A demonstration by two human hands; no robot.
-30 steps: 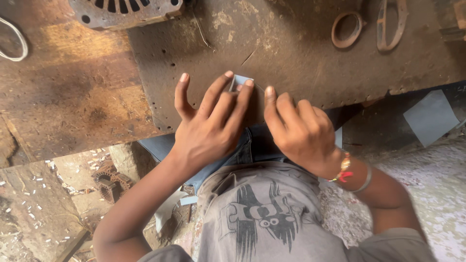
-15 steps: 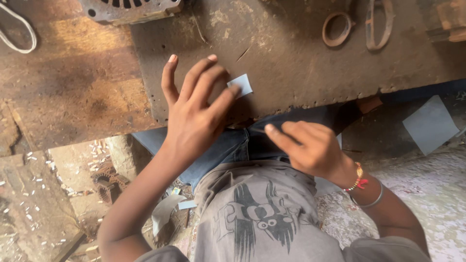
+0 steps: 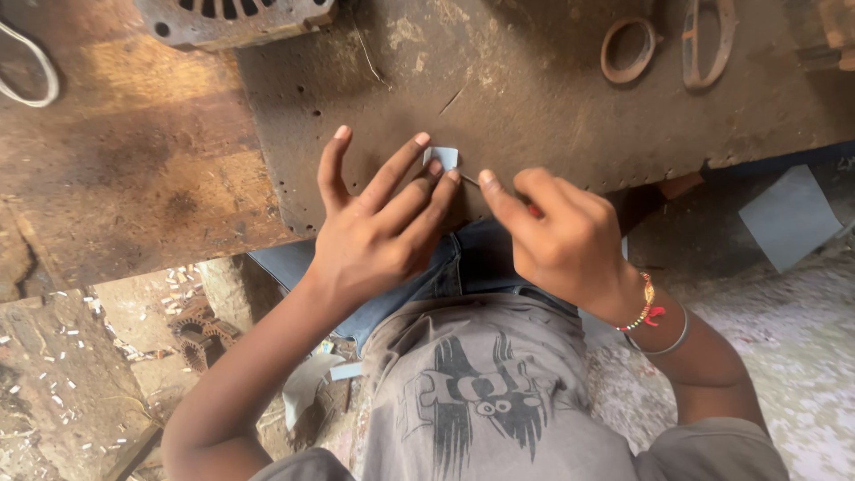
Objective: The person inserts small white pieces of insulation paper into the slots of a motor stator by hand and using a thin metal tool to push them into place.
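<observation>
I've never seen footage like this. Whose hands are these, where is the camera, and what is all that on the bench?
The camera sits on a person's head and looks down, so you see their own two bare hands. The left hand presses its fingertips on a small pale blue-grey slip lying on a worn, rusty metal workbench. The right hand, with bracelets at the wrist, pinches a thin tool with a red handle right beside the slip. Farther back lie a metal ring, an oval metal loop and a slotted round metal housing.
</observation>
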